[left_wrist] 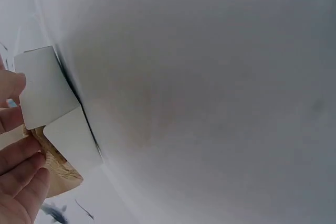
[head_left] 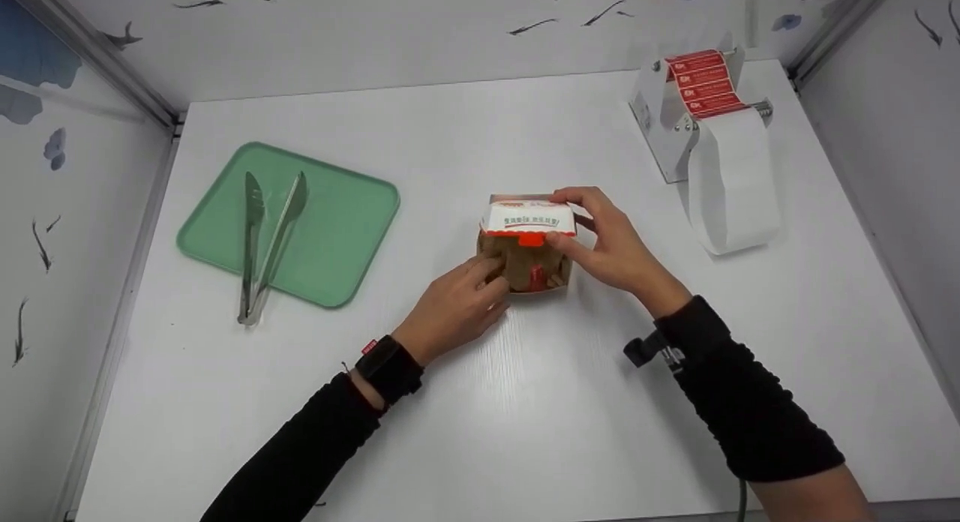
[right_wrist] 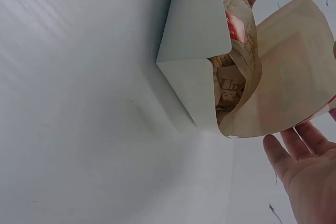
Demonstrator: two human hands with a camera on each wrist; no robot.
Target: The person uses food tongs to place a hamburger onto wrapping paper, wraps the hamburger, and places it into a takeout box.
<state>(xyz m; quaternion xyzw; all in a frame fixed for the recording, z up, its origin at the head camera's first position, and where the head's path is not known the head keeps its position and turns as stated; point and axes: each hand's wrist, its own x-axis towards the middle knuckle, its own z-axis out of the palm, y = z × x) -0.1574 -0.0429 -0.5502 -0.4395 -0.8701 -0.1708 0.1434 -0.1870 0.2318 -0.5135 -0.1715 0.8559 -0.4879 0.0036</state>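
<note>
A small cardboard burger box [head_left: 531, 222] stands on the white table. Its printed lid tilts over the front, and brown wrapping paper [head_left: 517, 261] shows below the orange tab. My left hand [head_left: 457, 310] grips the box's front left corner with curled fingers, some against the paper in the left wrist view. With thumb and fingers my right hand [head_left: 611, 244] holds the right side of the lid [right_wrist: 299, 72]. In the right wrist view, the lid stands partly raised over the paper-wrapped contents [right_wrist: 231, 85]; what the paper wraps is hidden.
A green tray [head_left: 337, 237] lies on the left, with metal tongs [head_left: 274, 244] across it, their joined end past the tray's front edge. At the back right stands a label dispenser [head_left: 664, 124] with red labels and a hanging loop of white backing strip [head_left: 735, 184]. Walls enclose the table.
</note>
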